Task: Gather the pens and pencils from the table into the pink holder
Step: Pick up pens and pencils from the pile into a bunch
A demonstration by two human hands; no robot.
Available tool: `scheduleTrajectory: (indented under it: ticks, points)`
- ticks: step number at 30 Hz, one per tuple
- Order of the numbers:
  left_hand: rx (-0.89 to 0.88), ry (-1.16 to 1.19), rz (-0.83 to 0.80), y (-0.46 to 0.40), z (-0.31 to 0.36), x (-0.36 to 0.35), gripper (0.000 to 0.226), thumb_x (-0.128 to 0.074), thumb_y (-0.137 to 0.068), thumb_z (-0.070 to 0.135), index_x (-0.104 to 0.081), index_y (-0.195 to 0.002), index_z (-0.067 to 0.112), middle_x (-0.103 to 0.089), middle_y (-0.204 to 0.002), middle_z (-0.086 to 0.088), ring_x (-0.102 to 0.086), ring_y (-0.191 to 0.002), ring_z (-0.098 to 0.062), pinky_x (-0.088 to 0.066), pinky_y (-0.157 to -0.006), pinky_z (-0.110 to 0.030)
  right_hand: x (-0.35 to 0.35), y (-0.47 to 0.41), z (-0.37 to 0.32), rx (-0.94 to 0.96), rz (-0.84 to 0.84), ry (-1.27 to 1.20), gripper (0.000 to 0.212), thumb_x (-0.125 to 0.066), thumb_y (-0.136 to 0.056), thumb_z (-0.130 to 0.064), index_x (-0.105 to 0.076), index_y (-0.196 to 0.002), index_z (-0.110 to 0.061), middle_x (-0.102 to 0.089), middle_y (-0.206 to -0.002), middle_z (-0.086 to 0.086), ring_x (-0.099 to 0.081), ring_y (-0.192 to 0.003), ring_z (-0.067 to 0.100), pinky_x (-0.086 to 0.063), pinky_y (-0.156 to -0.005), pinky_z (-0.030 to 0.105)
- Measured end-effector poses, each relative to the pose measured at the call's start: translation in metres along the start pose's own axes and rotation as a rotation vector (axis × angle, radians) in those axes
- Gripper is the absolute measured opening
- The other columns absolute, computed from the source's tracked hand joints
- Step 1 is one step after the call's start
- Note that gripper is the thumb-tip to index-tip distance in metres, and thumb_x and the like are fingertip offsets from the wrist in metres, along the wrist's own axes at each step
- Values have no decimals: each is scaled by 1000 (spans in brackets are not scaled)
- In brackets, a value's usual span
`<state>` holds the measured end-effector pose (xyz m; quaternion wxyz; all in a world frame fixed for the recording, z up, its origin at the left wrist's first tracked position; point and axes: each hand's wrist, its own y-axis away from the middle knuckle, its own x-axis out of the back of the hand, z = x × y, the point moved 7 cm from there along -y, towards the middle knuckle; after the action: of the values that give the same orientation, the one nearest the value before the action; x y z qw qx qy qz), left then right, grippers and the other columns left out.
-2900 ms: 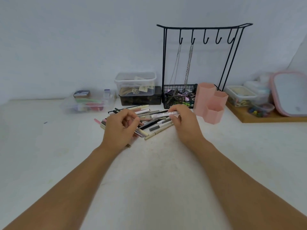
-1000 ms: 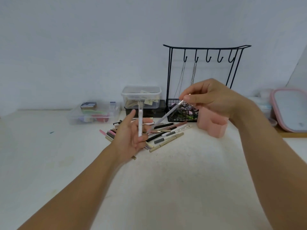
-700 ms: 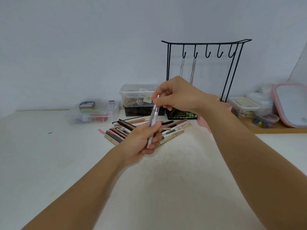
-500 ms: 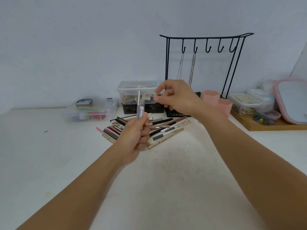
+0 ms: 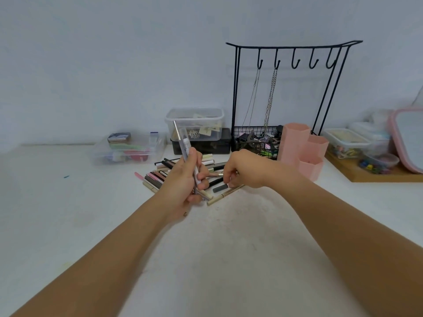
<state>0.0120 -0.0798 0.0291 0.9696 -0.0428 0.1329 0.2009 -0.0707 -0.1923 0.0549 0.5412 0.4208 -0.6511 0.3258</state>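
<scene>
Half a second ago the right hand [image 5: 246,169] was up beside the left, passing a pen over; now it has dropped back to the pile of pens and pencils [image 5: 183,177] on the desk [image 5: 229,248]. Its fingertips are curled down narrowly among the pens at the pile's 3 o'clock edge, and I cannot tell whether its grip has closed on one yet. The left hand [image 5: 185,186] holds a small bundle [image 5: 185,145] upright, its grip wrapped round what looks like two light, slim pens with their ends pointing toward 12 o'clock.

So the person appears to be collecting several in one fist before loading, and most of the work is still ahead.

The pink holder [image 5: 304,152] stands at about 2 o'clock from the pile, near but apart: three joined six-sided cups stepping down in height, with nothing showing above their rims.
</scene>
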Motion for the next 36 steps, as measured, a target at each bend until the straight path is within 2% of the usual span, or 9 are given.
scheduleTrajectory:
  ticks: [7, 10, 13, 16, 18, 24, 26, 30, 36]
  points:
    - [44, -80, 29, -1, -3, 1, 40, -48, -98, 56, -40, -75, 24, -33, -60, 4, -20, -49, -8, -16, -34, -16, 4, 1, -2, 45, 62, 24, 4, -66, -95, -16, -69, -98, -18, -63, -95, -4, -59, -83, 14, -42, -66, 19]
    - [109, 19, 41, -3, -8, 4, 38, -57, -98, 48, -43, -71, 24, -27, -61, 4, -19, -45, -7, -13, -32, -16, 36, 11, -5, 60, 225, -106, 1, -62, -98, -21, -63, -98, -22, -58, -88, -13, -54, -74, -3, -39, -64, 15]
    - [160, 173, 6, -2, -12, 2, 37, -58, -93, 51, -54, -72, 21, -31, -56, 3, -23, -39, -5, -12, -30, -16, 61, 20, -6, 41, 328, -552, 8, -61, -99, -16, -66, -104, -12, -60, -77, -7, -54, -56, -4, -44, -55, 12]
    - [145, 229, -35, -1, -11, -3, 52, -57, -86, 64, -68, -79, 14, -37, -55, 0, -24, -37, -6, -11, -33, -15, 61, 22, -18, 75, 258, -1141, 20, -60, -99, -5, -65, -116, 2, -62, -78, 7, -58, -61, 9, -52, -58, 20]
    - [137, 240, -60, -1, -11, -6, 56, -59, -82, 66, -69, -86, 12, -44, -57, -2, -24, -37, -6, -10, -35, -15, 56, 20, -26, 67, 226, -1292, 25, -60, -97, -1, -61, -119, 12, -64, -86, 14, -62, -64, 12, -57, -61, 20]
    - [101, 115, -140, 7, -11, -18, 13, -67, -84, 29, -58, -85, 21, -46, -59, 1, -22, -39, -5, -9, -34, -17, 43, 18, -36, 31, 246, -1090, 24, -68, -93, -3, -65, -108, 14, -67, -72, 12, -63, -57, 11, -54, -57, 19]
    - [103, 5, -73, 6, -13, -16, 15, -64, -93, 22, -50, -87, 21, -37, -57, 2, -22, -40, -6, -10, -34, -17, 43, 17, -36, 19, 277, -980, 21, -72, -90, -6, -69, -105, 7, -69, -75, 10, -63, -58, 7, -52, -56, 18]
    - [95, -114, -16, 6, -17, -14, 30, -53, -104, 37, -42, -82, 20, -35, -59, 2, -31, -38, -8, -16, -31, -16, 44, 17, -33, -2, 318, -849, 21, -79, -85, -9, -71, -99, 4, -68, -69, 5, -60, -52, 4, -47, -51, 14]
    - [95, -196, -95, 9, -13, -17, 24, -48, -104, 46, -46, -96, 23, -42, -63, 2, -44, -48, -11, -22, -38, -18, 51, 19, -38, 45, 344, -704, 20, -82, -82, -16, -72, -93, -2, -72, -72, 8, -64, -58, 8, -48, -54, 15]
